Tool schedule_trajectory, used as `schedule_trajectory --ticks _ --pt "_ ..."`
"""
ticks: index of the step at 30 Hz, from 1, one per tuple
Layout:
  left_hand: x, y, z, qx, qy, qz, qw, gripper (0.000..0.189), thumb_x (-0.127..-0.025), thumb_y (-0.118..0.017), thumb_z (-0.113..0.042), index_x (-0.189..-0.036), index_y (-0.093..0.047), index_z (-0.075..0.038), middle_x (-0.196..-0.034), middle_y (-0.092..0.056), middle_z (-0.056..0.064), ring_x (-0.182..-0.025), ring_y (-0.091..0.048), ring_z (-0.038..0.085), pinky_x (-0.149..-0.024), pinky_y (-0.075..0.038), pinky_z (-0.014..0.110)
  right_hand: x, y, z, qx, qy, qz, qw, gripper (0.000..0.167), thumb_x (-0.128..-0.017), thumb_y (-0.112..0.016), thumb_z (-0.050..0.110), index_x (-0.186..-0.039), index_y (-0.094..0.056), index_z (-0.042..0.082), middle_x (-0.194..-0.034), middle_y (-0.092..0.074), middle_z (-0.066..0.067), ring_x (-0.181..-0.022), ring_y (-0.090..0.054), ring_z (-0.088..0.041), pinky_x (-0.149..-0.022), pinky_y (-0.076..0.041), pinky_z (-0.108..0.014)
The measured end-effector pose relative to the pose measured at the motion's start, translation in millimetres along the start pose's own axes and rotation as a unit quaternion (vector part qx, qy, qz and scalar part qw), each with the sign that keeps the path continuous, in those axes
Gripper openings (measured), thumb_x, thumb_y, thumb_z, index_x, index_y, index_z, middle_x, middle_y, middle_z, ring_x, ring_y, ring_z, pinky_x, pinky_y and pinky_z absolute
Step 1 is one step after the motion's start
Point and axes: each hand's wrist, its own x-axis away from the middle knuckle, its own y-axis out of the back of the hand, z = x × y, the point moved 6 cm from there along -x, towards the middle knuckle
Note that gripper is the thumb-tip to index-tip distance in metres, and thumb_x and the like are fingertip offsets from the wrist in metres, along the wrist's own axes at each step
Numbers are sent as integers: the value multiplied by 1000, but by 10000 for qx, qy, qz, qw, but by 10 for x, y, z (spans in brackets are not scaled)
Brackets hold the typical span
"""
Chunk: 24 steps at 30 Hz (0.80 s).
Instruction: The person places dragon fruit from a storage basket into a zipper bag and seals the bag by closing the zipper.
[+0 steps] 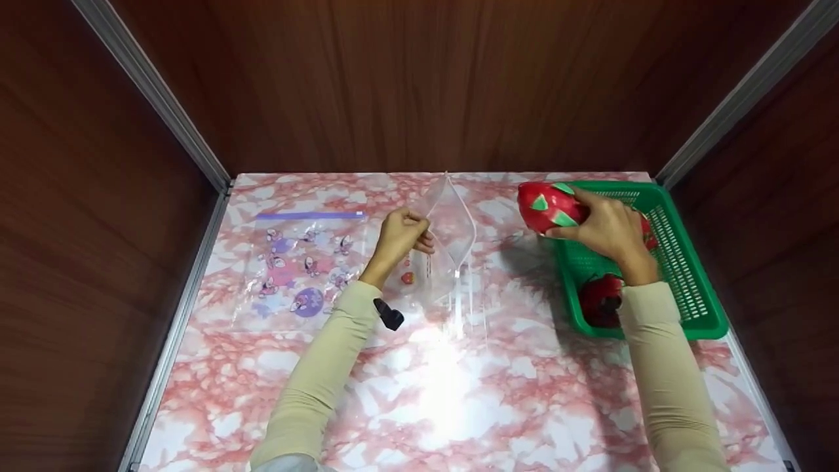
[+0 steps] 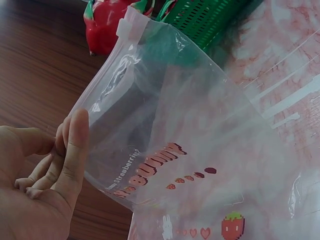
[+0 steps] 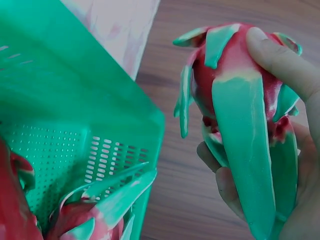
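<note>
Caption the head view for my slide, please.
The left hand pinches an open clear zip bag while the right hand grips a red dragon fruit near a green basket.

Left fingers point(image 2: 75, 145): pinched | right fingers point(image 3: 231, 190): curled | both arms point(image 1: 321, 380): stretched forward

A back wall point(image 1: 419, 85), a left wall point(image 1: 78, 229) and a right wall point(image 1: 773, 196), all in dark reddish-brown wood grain, are enclosing the space, while grey metal strips point(image 1: 157, 95) are lining the corners. Below, a marbled red-and-white surface point(image 1: 524, 406) is reflecting a bright patch of light point(image 1: 442, 387).
</note>
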Motion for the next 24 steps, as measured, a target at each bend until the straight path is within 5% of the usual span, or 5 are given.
schedule_trajectory --ticks 11,24 --pt "-27 -45 -11 -69 -20 45 10000 21 -100 -57 5 -116 -58 18 -69 -68 9 -52 -70 17 -56 -65 31 -19 -52 142 6 100 138 9999 96 -80 -88 63 -156 -55 15 -137 -70 -23 -110 -66 -43 -89 -53 -66" --pt "-24 -66 -10 -17 -82 104 9999 6 -101 -56 7 -105 -59 9 -69 -68 10 -52 -71 17 -56 -65 31 -44 -118 283 67 346 105 9993 93 -79 -90 59 -154 -58 15 -138 -70 -22 -109 -69 -41 -87 -59 -63"
